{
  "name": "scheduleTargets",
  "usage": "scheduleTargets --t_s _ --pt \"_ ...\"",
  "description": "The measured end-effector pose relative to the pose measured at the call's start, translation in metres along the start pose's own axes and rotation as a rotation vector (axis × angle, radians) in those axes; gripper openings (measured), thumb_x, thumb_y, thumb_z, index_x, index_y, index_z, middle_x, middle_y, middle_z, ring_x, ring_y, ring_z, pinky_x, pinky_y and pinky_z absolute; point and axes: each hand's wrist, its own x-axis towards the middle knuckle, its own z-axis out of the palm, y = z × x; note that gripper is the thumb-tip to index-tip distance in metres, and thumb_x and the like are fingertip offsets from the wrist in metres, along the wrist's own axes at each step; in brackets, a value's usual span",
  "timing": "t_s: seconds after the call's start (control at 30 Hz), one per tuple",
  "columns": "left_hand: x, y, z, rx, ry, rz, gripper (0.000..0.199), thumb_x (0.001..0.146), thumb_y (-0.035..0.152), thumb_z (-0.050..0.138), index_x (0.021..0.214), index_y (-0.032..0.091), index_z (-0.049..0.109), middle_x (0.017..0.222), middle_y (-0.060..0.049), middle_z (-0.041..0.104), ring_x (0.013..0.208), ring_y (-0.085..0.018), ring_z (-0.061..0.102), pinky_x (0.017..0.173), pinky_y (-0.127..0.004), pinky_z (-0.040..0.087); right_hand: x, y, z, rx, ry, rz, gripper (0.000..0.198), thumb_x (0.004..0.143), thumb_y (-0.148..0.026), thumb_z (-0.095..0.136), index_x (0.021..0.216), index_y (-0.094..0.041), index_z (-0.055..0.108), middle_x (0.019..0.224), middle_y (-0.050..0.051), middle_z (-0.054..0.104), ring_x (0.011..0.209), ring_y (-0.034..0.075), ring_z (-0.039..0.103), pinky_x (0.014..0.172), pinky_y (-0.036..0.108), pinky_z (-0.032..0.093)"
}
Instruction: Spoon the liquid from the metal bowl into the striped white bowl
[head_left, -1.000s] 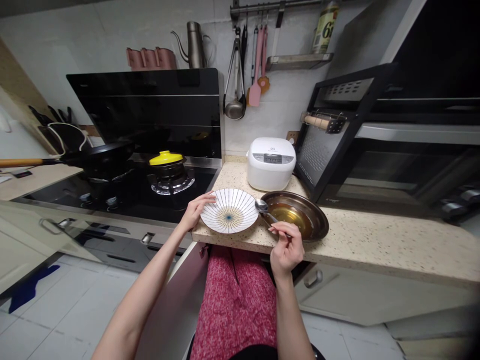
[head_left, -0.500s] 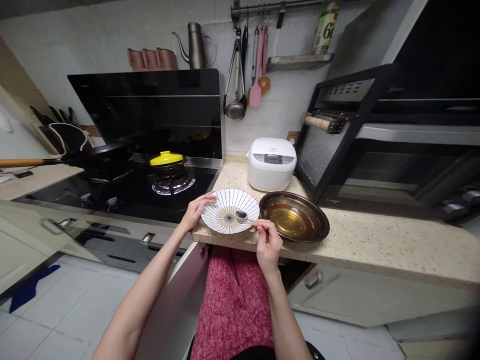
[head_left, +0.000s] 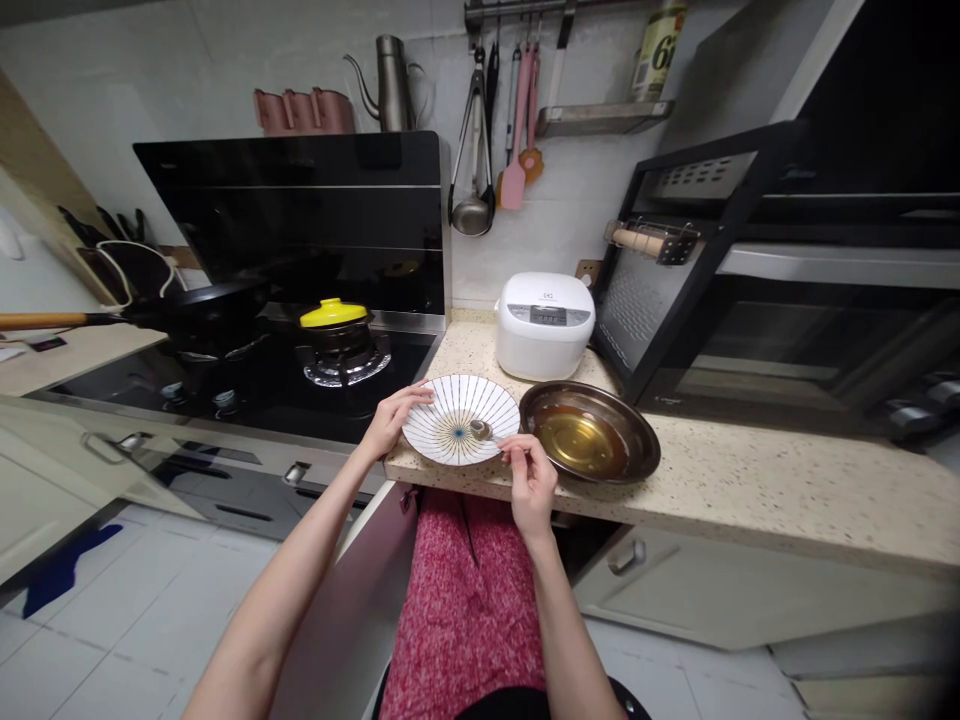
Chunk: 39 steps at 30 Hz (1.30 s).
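A white plate [head_left: 442,445] with dark radiating lines lies at the counter's front edge, beside the stove. My left hand [head_left: 391,418] grips its left rim, fingers over the edge. In my right hand [head_left: 531,480] the handle of a small metal spoon [head_left: 481,430] is pinched between thumb and fingers. The spoon's bowl is over the plate, right of its centre; whether it touches the surface I cannot tell. Just right of the plate sits a dark metal bowl [head_left: 641,440] with clear yellowish liquid in it.
Behind the bowl stands a white rice cooker [head_left: 545,335]. A small pot with a yellow lid [head_left: 333,314] sits on the stove burner, and a black wok [head_left: 206,305] is farther left. An oven [head_left: 810,340] borders the counter at right. An open cabinet door [head_left: 352,590] stands below.
The spoon's bowl has turned and shifted slightly left over the plate, with my right hand moving a little left. My left hand keeps its place on the rim.
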Motion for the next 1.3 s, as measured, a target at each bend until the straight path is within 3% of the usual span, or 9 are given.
scheduleTargets --t_s 0.6,1.3 --pt "0.0 0.0 0.0 0.0 -0.003 0.008 0.058 0.104 0.057 0.04 0.108 0.016 0.081 0.129 -0.016 0.073 0.139 -0.036 0.057 0.118 -0.056 0.04 0.003 0.001 -0.002 0.396 -0.029 0.173 0.03 0.1 -0.041 0.057 0.079 -0.021 0.063 0.081 0.002 0.065 0.067 0.013 0.055 0.061 0.026 0.046" --pt "0.0 -0.002 0.0 -0.007 -0.001 0.013 0.057 0.104 0.056 0.041 0.107 0.017 0.081 0.128 -0.016 0.073 0.139 -0.037 0.057 0.117 -0.058 0.041 0.007 -0.021 -0.015 0.141 0.237 -0.068 0.024 0.104 -0.031 0.051 0.084 -0.02 0.061 0.085 0.003 0.066 0.072 0.013 0.06 0.065 0.027 0.05"
